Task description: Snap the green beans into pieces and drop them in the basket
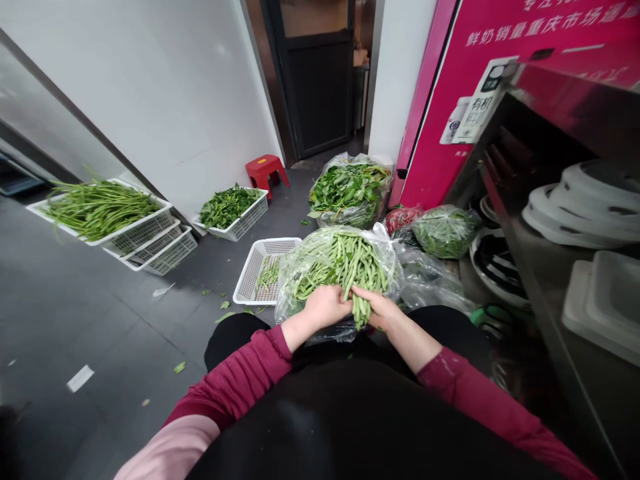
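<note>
Between my knees stands a clear plastic bag full of green beans. Over its near edge, my right hand is closed around a bunch of green beans, whose ends hang toward me. My left hand is beside it, fingers pinched together at a bean on the left of the bunch; its fingertips are partly hidden. Left of the bag lies a white perforated basket with a few green beans in it.
Stacked white baskets hold long green stems. Leafy greens fill another basket and a big bag. A red stool stands by the wall. Metal shelving is close on my right.
</note>
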A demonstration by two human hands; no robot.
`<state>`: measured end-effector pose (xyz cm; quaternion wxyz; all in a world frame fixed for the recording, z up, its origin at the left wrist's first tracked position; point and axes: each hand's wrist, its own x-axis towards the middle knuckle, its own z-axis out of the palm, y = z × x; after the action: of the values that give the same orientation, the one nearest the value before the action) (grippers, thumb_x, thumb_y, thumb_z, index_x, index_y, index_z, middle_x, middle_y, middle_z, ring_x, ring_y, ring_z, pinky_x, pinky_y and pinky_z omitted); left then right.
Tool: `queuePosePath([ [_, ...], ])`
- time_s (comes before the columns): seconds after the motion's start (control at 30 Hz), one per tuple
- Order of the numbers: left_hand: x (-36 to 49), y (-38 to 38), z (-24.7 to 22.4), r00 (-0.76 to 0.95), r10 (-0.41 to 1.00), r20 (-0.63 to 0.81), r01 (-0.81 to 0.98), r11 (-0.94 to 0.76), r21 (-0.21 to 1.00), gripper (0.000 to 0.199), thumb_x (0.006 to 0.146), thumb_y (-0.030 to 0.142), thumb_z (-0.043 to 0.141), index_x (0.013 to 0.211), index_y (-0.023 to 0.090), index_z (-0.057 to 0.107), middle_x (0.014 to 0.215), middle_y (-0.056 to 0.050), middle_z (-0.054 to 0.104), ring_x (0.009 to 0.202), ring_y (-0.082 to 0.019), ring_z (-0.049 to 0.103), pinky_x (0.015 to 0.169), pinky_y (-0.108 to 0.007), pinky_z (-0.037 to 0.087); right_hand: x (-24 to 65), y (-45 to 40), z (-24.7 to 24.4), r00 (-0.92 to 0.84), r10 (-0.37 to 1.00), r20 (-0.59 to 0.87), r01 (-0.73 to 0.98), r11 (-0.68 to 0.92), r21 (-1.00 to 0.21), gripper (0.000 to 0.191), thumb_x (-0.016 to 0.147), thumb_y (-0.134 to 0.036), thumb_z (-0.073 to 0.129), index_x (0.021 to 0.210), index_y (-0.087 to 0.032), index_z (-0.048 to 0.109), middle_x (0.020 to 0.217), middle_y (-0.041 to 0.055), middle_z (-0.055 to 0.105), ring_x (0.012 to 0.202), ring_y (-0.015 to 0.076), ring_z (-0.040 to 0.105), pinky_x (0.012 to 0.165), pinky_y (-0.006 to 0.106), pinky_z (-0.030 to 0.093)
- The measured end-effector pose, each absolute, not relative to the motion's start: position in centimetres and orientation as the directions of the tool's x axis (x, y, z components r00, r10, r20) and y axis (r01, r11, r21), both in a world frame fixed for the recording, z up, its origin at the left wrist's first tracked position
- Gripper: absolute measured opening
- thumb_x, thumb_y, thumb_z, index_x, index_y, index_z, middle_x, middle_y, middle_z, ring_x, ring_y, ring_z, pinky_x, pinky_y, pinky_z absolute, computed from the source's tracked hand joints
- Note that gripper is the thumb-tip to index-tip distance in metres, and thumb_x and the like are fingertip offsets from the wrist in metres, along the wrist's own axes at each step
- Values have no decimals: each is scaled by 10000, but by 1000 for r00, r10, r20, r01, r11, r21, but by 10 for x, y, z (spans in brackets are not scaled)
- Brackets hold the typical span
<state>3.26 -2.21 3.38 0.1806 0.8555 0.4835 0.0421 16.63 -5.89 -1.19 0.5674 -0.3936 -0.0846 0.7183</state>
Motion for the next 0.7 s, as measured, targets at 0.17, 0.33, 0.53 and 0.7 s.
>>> queuePosePath([
  [0.17, 27, -32, 35, 550, 835, -22, 724, -464, 510, 171, 732, 293, 463, 714, 169, 579, 612, 2, 562, 544, -111, 488, 535, -214, 348, 156, -47, 4, 101, 912, -397, -746, -195, -637, 125, 597, -122, 684, 698, -115, 611, 593, 39, 649, 578, 175, 625, 595, 293, 512],
  [0.33, 15, -37, 31, 617, 784, 59, 627, -536, 565, 292, 823, 334, 371, 711, 163, 580, 656, -18, 568, 614, -115, 501, 603, -217, 371, 152, -47, 18, 252, 895, -368, -744, -65, -665, 212, 591, -155, 690, 786, -151, 607, 619, 28, 654, 674, 202, 630, 585, 303, 508],
  [0.53, 13, -38, 34, 585, 807, 81, 665, -535, 521, 292, 806, 349, 398, 633, 162, 541, 591, -7, 513, 557, -108, 451, 567, -221, 343, 149, -49, 20, 460, 871, -173, -495, 90, -864, 251, 579, -227, 700, 796, -160, 595, 698, 14, 644, 663, 169, 596, 627, 293, 476],
  [0.7, 16, -26, 36, 473, 881, -21, 546, -274, 791, 320, 768, 375, 425, 540, 152, 446, 484, 47, 380, 478, -74, 345, 484, -198, 283, 151, -48, 19, 591, 806, 26, -217, 189, -958, 262, 580, -276, 698, 794, -179, 582, 646, -15, 605, 569, 127, 539, 587, 263, 439],
])
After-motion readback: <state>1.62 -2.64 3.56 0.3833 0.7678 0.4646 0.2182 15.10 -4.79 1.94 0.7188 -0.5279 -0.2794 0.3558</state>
